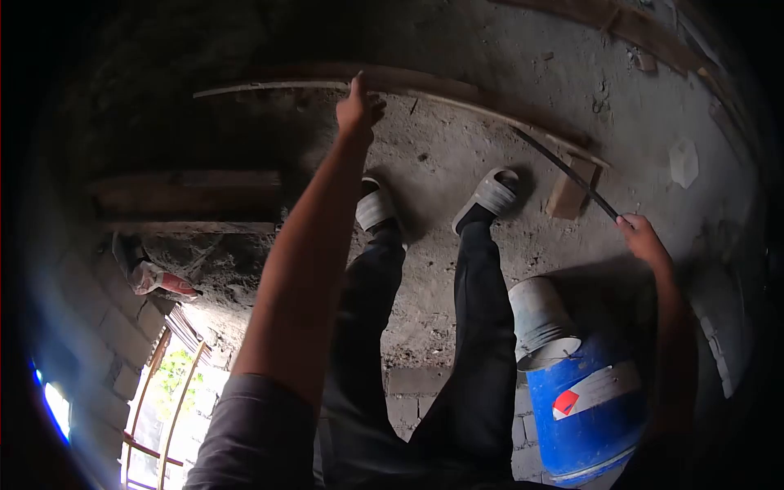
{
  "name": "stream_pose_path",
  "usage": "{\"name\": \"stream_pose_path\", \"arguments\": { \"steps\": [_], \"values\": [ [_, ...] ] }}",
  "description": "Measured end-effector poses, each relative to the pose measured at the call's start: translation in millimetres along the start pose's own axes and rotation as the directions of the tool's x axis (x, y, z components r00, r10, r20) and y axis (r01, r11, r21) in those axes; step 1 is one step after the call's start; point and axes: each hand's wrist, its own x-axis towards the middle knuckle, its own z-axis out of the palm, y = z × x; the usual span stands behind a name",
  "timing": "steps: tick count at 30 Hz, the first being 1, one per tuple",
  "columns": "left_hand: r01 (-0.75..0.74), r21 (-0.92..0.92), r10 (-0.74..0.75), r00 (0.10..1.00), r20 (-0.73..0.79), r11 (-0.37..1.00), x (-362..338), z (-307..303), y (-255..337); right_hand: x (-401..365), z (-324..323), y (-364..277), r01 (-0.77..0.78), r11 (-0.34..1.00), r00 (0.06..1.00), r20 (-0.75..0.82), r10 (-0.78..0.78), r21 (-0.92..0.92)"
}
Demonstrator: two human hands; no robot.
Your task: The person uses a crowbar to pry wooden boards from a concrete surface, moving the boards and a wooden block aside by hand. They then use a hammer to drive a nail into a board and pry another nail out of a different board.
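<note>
My right hand (645, 238), at the right, is closed around the near end of a long, thin dark rod (569, 170). The rod slants up and left, and its far end overlaps the edge of a long wooden board (441, 88). That board stretches across the floor in front of my feet, with a pale strip along its near edge. My left hand (359, 108) reaches forward over the board's near edge, thumb extended and the other fingers apart and slightly bent, with nothing visible in it. A short wood block (569, 189) lies beneath the rod.
A white bucket (541, 314) and a blue drum (584, 416) stand by my right leg. To the left are a wooden form (188, 196) and a red-and-white bag (163, 280) near a barred window opening (167, 400). More planks (653, 37) lie at the far right.
</note>
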Motion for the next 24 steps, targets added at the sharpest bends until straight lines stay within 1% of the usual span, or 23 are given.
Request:
{"name": "stream_pose_path", "arguments": {
  "steps": [1,2,3,5,6,7,8,9,10,11,12,13,14,15,16,17,18,19,21,22,23,24],
  "values": [
    [-0.040,-0.041,0.044,0.996,0.083,0.998,6.9,4.2,3.8,-2.5,4.3,1.7,-0.009,1.000,1.000,0.001,0.009,0.002],
    [-0.032,-0.039,0.034,0.998,0.054,0.999,17.4,13.2,9.3,-8.2,11.3,-2.7,-0.130,0.968,0.989,0.101,0.111,0.215],
    [0.027,-0.031,-0.027,1.000,0.017,0.999,24.3,20.5,13.1,-13.6,16.1,-0.9,-0.260,0.875,0.959,0.212,0.186,0.409],
    [0.002,-0.106,0.004,0.999,0.050,0.994,35.6,26.1,16.4,-23.4,42.0,23.7,-0.317,0.732,0.933,0.337,0.126,0.604],
    [-0.004,-0.108,0.010,0.998,0.057,0.994,35.7,23.6,16.4,-32.0,60.5,31.3,-0.281,0.749,0.947,0.301,0.115,0.600],
    [0.058,-0.134,-0.043,0.993,0.113,0.989,33.5,19.2,14.3,-32.6,83.4,49.9,-0.256,0.779,0.958,0.260,0.124,0.572],
    [0.124,-0.156,-0.097,0.981,0.170,0.980,28.9,14.6,10.3,-44.5,103.1,46.4,-0.279,0.793,0.959,0.201,0.200,0.541],
    [0.150,-0.204,-0.119,0.980,0.159,0.967,16.5,12.0,3.2,-56.6,129.2,53.6,-0.030,0.936,0.998,-0.038,0.046,0.350],
    [0.134,-0.207,-0.102,0.982,0.158,0.969,2.3,6.7,-5.5,-83.4,138.6,19.8,0.077,0.987,0.986,-0.156,-0.055,0.138],
    [0.118,-0.209,-0.086,0.984,0.155,0.971,-7.4,-0.2,-14.1,-105.3,154.5,5.0,0.142,0.978,0.970,-0.218,-0.107,0.151],
    [0.122,-0.205,-0.091,0.984,0.155,0.971,-9.5,-9.2,-25.4,-124.1,173.1,9.7,0.117,0.991,0.964,-0.247,-0.095,0.072],
    [0.157,-0.267,-0.113,0.978,0.174,0.951,-8.3,-19.0,-38.4,-151.4,184.1,-10.2,0.080,0.995,0.957,-0.284,-0.060,0.062],
    [0.188,-0.326,-0.128,0.972,0.197,0.926,-4.4,-27.4,-50.7,-178.2,196.4,-14.7,-0.009,0.999,0.961,-0.276,0.018,0.032],
    [0.188,-0.324,-0.125,0.971,0.204,0.927,2.6,-37.7,-66.4,-206.0,211.5,-10.2,-0.086,0.995,0.957,-0.273,0.095,0.045],
    [0.236,-0.205,-0.178,0.947,0.266,0.950,11.0,-50.4,-84.1,-233.7,226.5,-0.5,-0.141,0.988,0.952,-0.267,0.151,0.055],
    [0.274,-0.083,-0.235,0.919,0.318,0.958,14.5,-60.7,-93.5,-260.4,230.6,-16.0,-0.096,0.993,0.939,-0.325,0.115,0.076],
    [0.400,-0.010,-0.387,0.892,0.233,0.916,8.6,-68.5,-97.0,-281.4,236.9,-14.1,-0.099,0.991,0.933,-0.337,0.123,0.089],
    [0.409,-0.008,-0.396,0.888,0.232,0.913,-1.6,-77.7,-104.2,-300.0,240.2,-12.8,-0.257,0.954,0.926,-0.245,0.288,0.152],
    [0.362,0.011,-0.362,0.932,0.027,0.932,-16.9,-91.3,-113.3,-317.0,249.6,-6.9,-0.205,0.969,0.911,-0.336,0.240,0.136],
    [0.231,0.141,-0.233,0.972,-0.002,0.963,-28.4,-96.3,-120.4,-317.7,248.0,-5.7,-0.201,0.970,0.910,-0.339,0.238,0.141],
    [0.223,0.143,-0.224,0.975,-0.004,0.964,-40.0,-103.9,-124.6,-311.1,241.0,-8.8,-0.177,0.982,0.923,-0.336,0.188,0.063],
    [0.129,0.360,-0.172,0.981,0.088,0.924,-51.8,-113.3,-129.5,-302.5,234.9,-11.2,-0.152,0.988,0.935,-0.327,0.139,-0.014]
  ]
}}
